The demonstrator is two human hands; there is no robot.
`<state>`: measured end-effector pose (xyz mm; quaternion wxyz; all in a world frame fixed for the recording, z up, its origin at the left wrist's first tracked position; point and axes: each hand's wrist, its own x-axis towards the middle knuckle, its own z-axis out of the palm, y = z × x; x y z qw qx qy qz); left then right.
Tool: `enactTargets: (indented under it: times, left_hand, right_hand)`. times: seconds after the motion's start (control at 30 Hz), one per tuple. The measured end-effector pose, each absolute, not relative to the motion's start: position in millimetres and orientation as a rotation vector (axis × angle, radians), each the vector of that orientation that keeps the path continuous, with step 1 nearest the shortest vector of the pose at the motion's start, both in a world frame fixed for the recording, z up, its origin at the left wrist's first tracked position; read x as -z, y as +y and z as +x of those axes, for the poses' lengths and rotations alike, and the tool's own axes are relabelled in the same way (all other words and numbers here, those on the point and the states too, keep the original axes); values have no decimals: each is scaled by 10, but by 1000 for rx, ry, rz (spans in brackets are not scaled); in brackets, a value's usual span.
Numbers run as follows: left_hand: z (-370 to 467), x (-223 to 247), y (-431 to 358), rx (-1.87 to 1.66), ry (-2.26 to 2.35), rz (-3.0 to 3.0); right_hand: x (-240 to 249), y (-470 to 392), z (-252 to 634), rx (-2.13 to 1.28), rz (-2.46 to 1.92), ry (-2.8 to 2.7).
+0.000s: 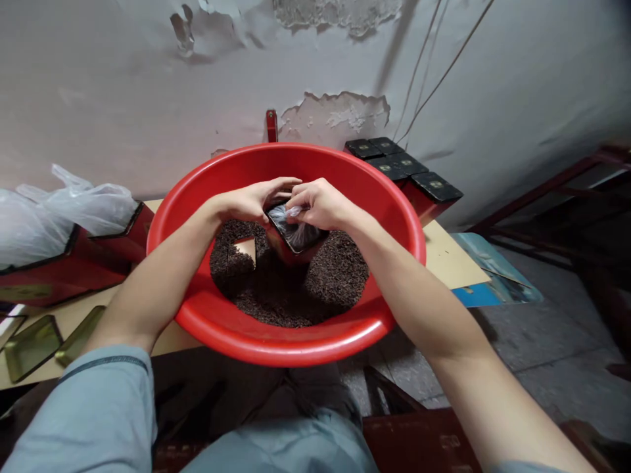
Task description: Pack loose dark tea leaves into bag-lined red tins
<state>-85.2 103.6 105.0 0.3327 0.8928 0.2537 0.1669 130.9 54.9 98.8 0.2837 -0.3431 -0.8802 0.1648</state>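
Observation:
A square tin (296, 248) with a dark rim stands tilted in a big red plastic basin (286, 351), lined with a clear plastic bag (302, 233). My left hand (254, 199) grips the tin at its far left side, thumb by the corner and fingers curled over the back. With closed fingers, my right hand (323, 202) pinches the gathered neck of the bag over the tin's mouth. Dark brown loose bits like tea leaves (340, 269) cover the basin's bottom around the tin. Half sunk in them on the left lies a small rectangular scoop or lid (245, 251).
Red tins (123, 240) with plastic bags (93, 200) puffing out stand at left. Gold-coloured lids (33, 348) lie before them. Several black-lidded tins (436, 187) stand behind the basin at right. A peeling wall (221, 98) rises behind the table (458, 263).

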Motion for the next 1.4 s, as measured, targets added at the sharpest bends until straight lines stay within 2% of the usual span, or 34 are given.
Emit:
enactTargets:
  times: [0.13, 0.23, 0.47, 0.7, 0.9, 1.03, 1.17, 1.4]
  left_hand:
    - [-926, -946, 1066, -401, 995, 2381]
    - [-1029, -965, 1039, -236, 1324, 2325]
    - [-840, -1122, 646, 31, 1294, 1925]
    - [-607, -927, 612, -84, 1368, 1928]
    - [-622, -931, 653, -225, 1498, 2084]
    - [-697, -1018, 691, -377, 1354, 2367]
    - [-814, -1146, 717, -499, 1127, 2409]
    - [-825, -1274, 766, -325, 963, 2454]
  right_hand:
    - [-950, 472, 1175, -550, -1065, -2364]
    - [-884, 531, 1153, -538, -1169, -2301]
    - [-831, 668, 1261, -545, -1325, -2184]
    - [-848, 629, 1235, -451, -1313, -2208]
    - [-908, 547, 1239, -587, -1220, -2243]
    - [-943, 482, 1236, -518, -1088, -2290]
    - [-971, 400, 1210, -376, -918, -2364]
    - [-896, 267, 1062, -250, -632, -2518]
